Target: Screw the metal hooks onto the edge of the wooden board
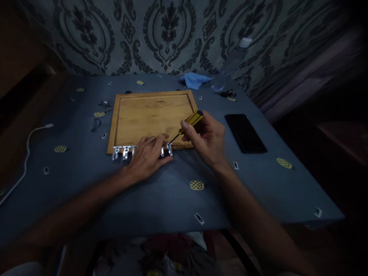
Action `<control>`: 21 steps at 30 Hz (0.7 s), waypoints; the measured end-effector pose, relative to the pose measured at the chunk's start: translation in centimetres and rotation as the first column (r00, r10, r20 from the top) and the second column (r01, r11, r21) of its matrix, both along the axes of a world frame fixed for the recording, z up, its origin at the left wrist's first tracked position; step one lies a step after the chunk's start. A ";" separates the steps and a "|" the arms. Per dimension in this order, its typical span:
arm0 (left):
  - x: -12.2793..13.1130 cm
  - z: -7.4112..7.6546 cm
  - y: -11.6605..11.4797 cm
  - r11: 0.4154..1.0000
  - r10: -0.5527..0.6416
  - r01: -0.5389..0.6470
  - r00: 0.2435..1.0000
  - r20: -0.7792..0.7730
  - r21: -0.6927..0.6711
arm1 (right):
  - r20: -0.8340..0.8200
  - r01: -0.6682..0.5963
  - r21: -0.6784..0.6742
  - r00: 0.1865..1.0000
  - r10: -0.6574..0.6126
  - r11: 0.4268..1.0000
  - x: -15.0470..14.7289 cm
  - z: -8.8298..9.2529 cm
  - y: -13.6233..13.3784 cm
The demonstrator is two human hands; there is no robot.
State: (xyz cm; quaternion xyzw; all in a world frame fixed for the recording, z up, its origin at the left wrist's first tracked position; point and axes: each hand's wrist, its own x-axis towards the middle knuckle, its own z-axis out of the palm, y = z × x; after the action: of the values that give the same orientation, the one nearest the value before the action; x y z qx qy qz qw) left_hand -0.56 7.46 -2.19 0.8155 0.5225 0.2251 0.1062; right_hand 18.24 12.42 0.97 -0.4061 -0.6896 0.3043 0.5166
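A framed wooden board (152,119) lies flat on the table, with a row of shiny metal hooks (125,152) along its near edge. My left hand (146,155) is over this edge and covers the middle of the row. Its thumb and fingers close around the rightmost metal hook (169,148). In my right hand (208,140) is a yellow and black screwdriver (192,120), held at a slant. The screwdriver's tip meets the top of that hook, though any screw there is too small to make out.
Loose metal hooks (96,124) and small parts (105,104) lie left of the board. A black phone (245,133) is at the right. Behind stand a blue cloth (195,80), a clear bottle (234,59) and dark keys (227,94). A white cable (28,142) runs along the left.
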 end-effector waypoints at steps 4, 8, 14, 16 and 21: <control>0.0 0.0 0.0 1.000 -0.007 0.007 1.000 -0.003 -0.001 | 0.052 0.002 0.047 0.999 -0.004 0.999 0.0 0.0 0.0; 0.0 -0.1 0.0 1.000 -0.002 0.002 1.000 -0.007 0.002 | 0.104 -0.035 0.056 0.994 0.029 0.998 -0.1 0.1 0.0; -0.1 -0.1 0.0 1.000 -0.011 0.011 1.000 -0.008 0.000 | 0.094 -0.095 0.017 0.991 0.093 0.995 0.1 0.4 0.3; -0.1 -0.2 0.0 1.000 -0.010 0.010 1.000 -0.009 0.003 | 0.079 -0.090 0.011 0.993 0.089 0.996 0.2 0.4 0.3; -0.1 -0.1 0.1 1.000 -0.007 0.008 1.000 -0.006 0.012 | 0.040 -0.032 0.030 0.999 0.031 0.999 0.2 0.4 -0.1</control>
State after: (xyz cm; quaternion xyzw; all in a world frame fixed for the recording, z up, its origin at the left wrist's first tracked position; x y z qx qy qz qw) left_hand -0.69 7.54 -2.32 0.8188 0.5184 0.2252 0.1006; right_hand 18.42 12.30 1.36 -0.3931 -0.7107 0.2938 0.5041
